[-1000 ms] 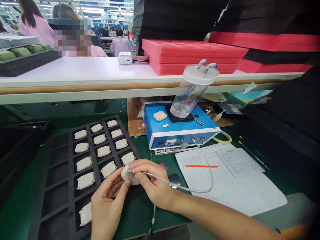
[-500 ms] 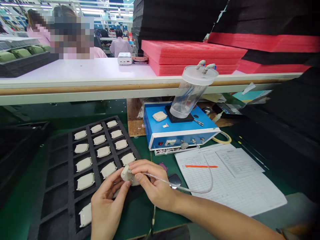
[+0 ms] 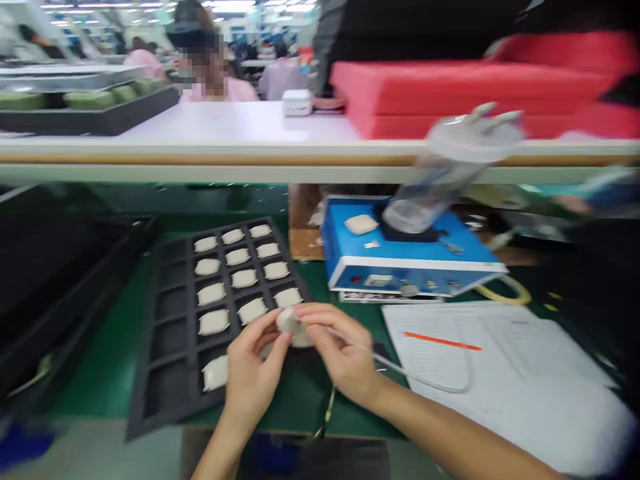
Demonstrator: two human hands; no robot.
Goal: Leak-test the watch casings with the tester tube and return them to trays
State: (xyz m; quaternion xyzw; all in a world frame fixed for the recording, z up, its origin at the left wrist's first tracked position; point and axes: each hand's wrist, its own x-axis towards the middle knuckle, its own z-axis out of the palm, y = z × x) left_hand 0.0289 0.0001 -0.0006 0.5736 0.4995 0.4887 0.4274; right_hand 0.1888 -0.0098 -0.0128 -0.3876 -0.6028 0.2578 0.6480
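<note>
A small cream plastic housing (image 3: 290,324) sits pinched between the fingertips of the left hand (image 3: 253,363) and the right hand (image 3: 340,353), tilted, with blur hiding its finer detail. A thin clear tube (image 3: 393,363) leaves its right side, passes by the right hand and curves away to the right. The housing is held just above the lower right corner of a black foam tray (image 3: 173,393), close beside matching cream housings (image 3: 214,322) lying in its compartments.
</note>
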